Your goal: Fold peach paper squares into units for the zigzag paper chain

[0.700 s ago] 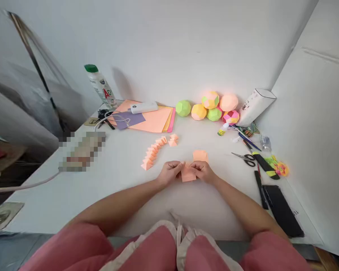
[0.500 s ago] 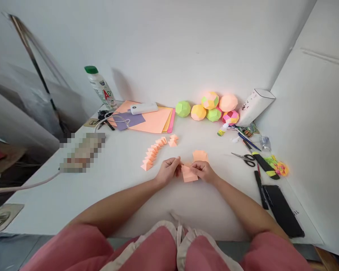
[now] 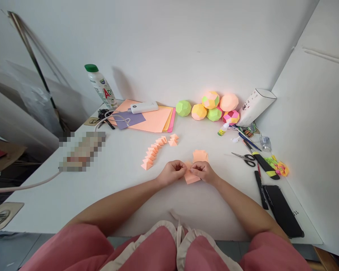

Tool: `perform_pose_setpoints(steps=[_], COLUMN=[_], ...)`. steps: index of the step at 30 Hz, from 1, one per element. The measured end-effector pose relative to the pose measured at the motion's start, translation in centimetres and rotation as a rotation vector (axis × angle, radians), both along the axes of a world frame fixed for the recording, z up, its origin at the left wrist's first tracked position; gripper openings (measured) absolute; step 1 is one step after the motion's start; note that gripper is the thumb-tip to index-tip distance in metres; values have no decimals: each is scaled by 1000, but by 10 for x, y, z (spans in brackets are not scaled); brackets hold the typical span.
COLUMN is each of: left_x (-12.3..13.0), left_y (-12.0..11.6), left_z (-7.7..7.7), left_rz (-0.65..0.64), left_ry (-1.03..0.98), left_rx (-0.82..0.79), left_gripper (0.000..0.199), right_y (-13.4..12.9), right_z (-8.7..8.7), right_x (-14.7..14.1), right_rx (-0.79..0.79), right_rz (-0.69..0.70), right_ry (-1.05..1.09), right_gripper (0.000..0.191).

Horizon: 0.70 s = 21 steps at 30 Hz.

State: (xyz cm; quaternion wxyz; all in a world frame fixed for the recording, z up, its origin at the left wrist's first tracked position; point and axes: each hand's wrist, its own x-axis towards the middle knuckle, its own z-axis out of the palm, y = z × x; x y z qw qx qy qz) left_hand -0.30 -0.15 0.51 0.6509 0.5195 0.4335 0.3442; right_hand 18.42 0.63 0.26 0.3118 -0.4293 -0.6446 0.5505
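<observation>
A peach paper piece (image 3: 191, 178) hangs between my two hands near the middle of the table. My left hand (image 3: 173, 172) pinches its left edge with thumb and forefinger. On the other side my right hand (image 3: 203, 172) has its fingers closed on the paper's upper right part. Just behind my right hand lies a stack of peach paper pieces (image 3: 200, 155). To the left, folded peach pieces (image 3: 151, 152) stand in a curved row, and a smaller group of folded pieces (image 3: 173, 140) sits beside its far end.
Paper balls (image 3: 199, 111) rest against the wall. Scissors (image 3: 245, 159), a cutter (image 3: 265, 165) and a black phone (image 3: 283, 210) lie at the right. Coloured sheets (image 3: 155, 120), a power bank (image 3: 144, 107) and a bottle (image 3: 103, 88) are at the back left.
My left hand has closed in on the paper's edge, its thumb and forefinger now pinching. The paper has shifted slightly right and tilted. My right hand has barely moved.
</observation>
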Motion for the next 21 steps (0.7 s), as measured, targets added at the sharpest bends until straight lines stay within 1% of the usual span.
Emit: perform_pose_setpoints(steps=[5,8,9,11,15,21], left_x=[-1,-1,-1,-1,0,2], left_y=[2,2,2,2,0,-1], left_z=[-1,0,0,1,0,-4], left_rz=[86,129,124,74,-50,-50], left_ry=[-88,-150,-164,-159,-56,-2], left_rx=[-12,-6,-4,-2,10,73], left_gripper=[18,20,20,20,24,25], right_y=[3,5,5,4,0,-2], right_z=[-2,-1,-1,0,1,2], right_x=[3,3,3,3,0,-3], right_rx=[-30,-23,-20,-27,-74,34], right_rz=[-61,-85,-85,-64,6,-5], right_ry=[96,116,119,124,116,26], right_gripper=[20,19,19,19,18,12])
